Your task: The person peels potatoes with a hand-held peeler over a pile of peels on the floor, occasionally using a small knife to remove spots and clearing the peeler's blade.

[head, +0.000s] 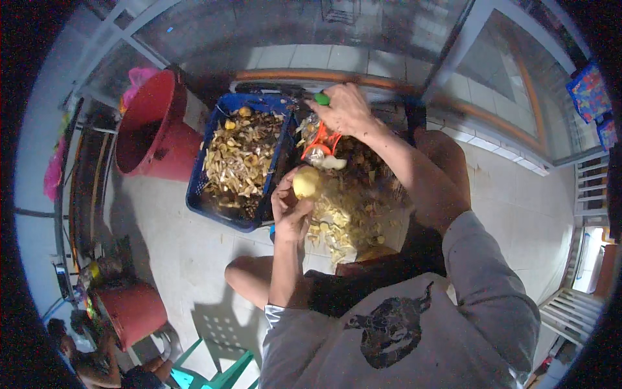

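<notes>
A round, pale yellow peeled fruit or vegetable (306, 182) rests in the fingers of my left hand (290, 209). Above and to the right of it, my right hand (345, 109) is closed around a tool with a green handle (321, 99); the tool's far end is hidden. Just below my right hand lies an orange plastic item (322, 141), with a whitish piece (333, 162) near it. Pale peelings (335, 223) are heaped on the floor beneath my hands. Left of my hands, a blue plastic crate (192, 194) holds many peelings and a few yellow pieces.
A large red bucket (170, 131) lies tipped beyond the crate. At lower left are another red container (131, 311), a green plastic stool (223, 372) and another person (97, 360). A glass-panelled partition (311, 29) stands in front, and a white slatted rack (568, 313) at right.
</notes>
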